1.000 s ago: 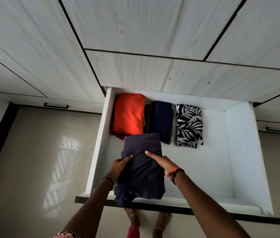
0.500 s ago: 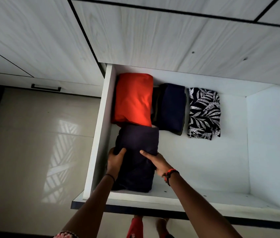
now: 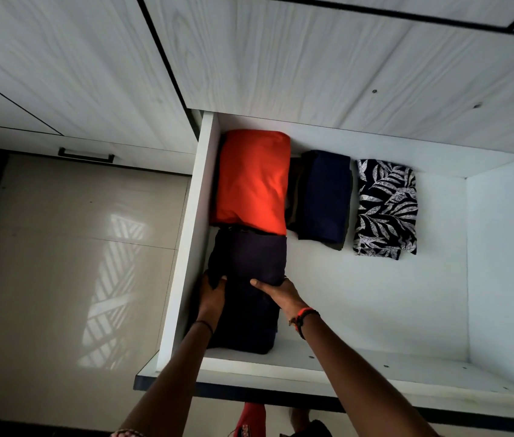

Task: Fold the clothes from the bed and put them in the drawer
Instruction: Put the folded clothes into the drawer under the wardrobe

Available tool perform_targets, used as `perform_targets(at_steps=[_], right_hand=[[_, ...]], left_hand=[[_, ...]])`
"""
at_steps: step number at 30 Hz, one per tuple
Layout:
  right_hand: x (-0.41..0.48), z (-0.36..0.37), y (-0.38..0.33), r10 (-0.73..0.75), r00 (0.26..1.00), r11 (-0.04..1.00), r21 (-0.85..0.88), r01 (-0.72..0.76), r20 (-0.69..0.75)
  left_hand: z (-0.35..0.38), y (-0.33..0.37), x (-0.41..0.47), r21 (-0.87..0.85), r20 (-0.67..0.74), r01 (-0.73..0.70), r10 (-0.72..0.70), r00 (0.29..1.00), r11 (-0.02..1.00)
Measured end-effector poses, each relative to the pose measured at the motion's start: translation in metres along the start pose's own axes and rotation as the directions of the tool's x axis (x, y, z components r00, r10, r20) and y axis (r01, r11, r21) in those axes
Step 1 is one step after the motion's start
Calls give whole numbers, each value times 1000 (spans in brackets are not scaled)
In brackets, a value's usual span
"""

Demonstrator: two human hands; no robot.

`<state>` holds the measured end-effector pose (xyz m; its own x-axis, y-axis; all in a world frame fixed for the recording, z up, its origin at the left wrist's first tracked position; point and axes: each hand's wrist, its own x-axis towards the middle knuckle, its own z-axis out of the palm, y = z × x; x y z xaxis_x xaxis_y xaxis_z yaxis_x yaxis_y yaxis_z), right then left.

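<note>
Placement step: left hand (image 3: 213,290) and right hand (image 3: 276,290), grips holding dark garment (image 3: 249,260) against orange garment (image 3: 252,184); next, probably release.

Drawer (image 3: 375,298) white inside. Orange-red cloth (image 3: 252,181) at 11 o'clock, navy cloth (image 3: 328,197) at 12, blk-and-white leaf-print cloth (image 3: 386,206) at 1. Bundle (image 3: 249,257) at 8 is v. dark navy. Cabinet fronts (image 3: 312,58) pale grey woodgrain w/ blk seams.
</note>
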<state>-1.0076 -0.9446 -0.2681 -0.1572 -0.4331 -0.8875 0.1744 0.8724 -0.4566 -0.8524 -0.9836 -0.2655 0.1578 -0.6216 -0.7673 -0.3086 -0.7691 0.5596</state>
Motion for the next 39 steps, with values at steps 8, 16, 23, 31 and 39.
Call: perform_targets(at_steps=[8,16,23,31,39], right_hand=[[-29,4,-18,-54,968,964,-264,-12,-244],[-96,5,-38,-125,971,921,-389,36,-206],[-172,23,-43,-211,973,886,-440,149,-97],[-260,73,-48,-320,941,803,-496,330,108],[-348,161,-35,-316,862,698,-519,493,396]], left_hand=[[4,2,-33,114,-102,16,-4,995,993],[0,31,-118,-21,-172,-136,130,977,991],[-37,28,-183,-234,-269,-220,154,951,947],[-121,-5,-271,-434,-518,-241,-21,855,868],[-222,-71,-354,-670,-604,-263,-304,737,694]])
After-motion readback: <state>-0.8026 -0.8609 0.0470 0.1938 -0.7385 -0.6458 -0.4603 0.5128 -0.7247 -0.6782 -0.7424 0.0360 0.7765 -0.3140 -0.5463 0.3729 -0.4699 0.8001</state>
